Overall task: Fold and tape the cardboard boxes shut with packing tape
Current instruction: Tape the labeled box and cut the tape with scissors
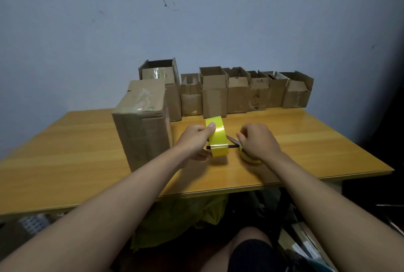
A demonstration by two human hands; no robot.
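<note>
My left hand [195, 140] grips a yellow roll of packing tape [216, 138], thumb on top, holding it upright over the wooden table [87, 158]. My right hand [258, 141] holds scissors [232, 143] with yellow handles; the open blades reach toward the tape roll, one blade passing by its lower part. A tall closed cardboard box [143, 123] with clear tape on top stands just left of my left hand. Several open cardboard boxes [214, 92] line the table's far edge against the wall.
The table's front edge [196, 193] runs close to my body, with its right corner at the far right. Under the table lie a yellow-green bag [181, 217] and dark clutter. A blue-grey wall [196, 20] stands behind the boxes.
</note>
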